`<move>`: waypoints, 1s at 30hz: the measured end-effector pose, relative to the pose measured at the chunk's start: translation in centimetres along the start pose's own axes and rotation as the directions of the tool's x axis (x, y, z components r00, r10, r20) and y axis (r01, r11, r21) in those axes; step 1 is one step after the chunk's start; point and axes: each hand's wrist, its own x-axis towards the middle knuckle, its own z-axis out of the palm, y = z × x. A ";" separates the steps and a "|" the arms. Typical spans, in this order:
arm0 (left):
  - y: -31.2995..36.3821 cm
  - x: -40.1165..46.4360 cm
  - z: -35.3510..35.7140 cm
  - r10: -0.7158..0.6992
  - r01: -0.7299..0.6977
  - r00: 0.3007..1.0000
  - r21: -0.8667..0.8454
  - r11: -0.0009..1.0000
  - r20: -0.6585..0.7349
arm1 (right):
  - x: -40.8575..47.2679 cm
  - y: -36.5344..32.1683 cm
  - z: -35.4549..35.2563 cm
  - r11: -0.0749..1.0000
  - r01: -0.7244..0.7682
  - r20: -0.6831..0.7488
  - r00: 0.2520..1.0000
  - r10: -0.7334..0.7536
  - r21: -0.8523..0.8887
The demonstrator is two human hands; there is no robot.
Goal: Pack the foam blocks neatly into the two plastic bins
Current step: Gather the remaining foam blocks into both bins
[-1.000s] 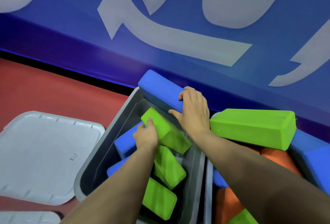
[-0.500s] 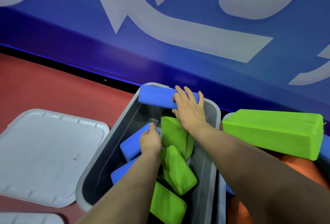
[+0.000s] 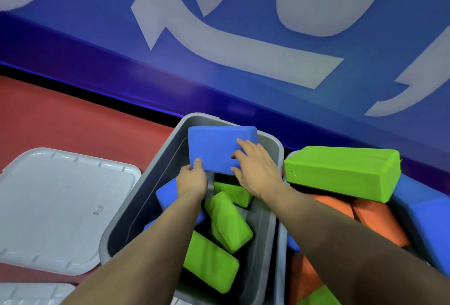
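Both your hands are on the blue block (image 3: 219, 149) at the far end of the left bin (image 3: 136, 209). Your left hand (image 3: 191, 180) grips its near-left corner, thumb up on the broad face and fingers curled underneath. Your right hand (image 3: 255, 170) lies on the right side of that face with fingers spread and fairly straight, pressing rather than clutching. The block stands tilted against the bin's far wall, its top edge just above the rim. Lower in the same bin you can see three green blocks (image 3: 229, 222) lying at mixed angles, and two more blue blocks (image 3: 168, 192) along the left wall, partly hidden by your left forearm. The right bin (image 3: 280, 244) sits just beside the left one, touching or nearly so, and is heaped: a long green block (image 3: 341, 173) rests across the top, with orange blocks (image 3: 375, 219) and blue ones under it. Two grey lids (image 3: 60, 209) lie on the red floor (image 3: 73, 122) to the left, near the bin, below the blue wall (image 3: 243, 90).
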 end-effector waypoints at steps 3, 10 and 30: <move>1.9 -3.1 -0.2 0.163 -0.176 0.983 0.173 0.969 0.085 | -3.2 1.2 -2.4 0.999 -0.037 -0.026 0.999 0.037 -0.015; 3.5 -13.0 3.3 0.330 -0.464 0.872 0.396 0.792 0.361 | -14.7 5.5 -7.5 0.980 -0.198 -0.003 0.980 0.198 -0.026; 0.6 -39.0 24.3 0.453 -0.935 0.354 0.298 0.193 0.818 | -45.2 24.3 -11.7 0.796 -0.603 -0.039 0.795 0.605 0.050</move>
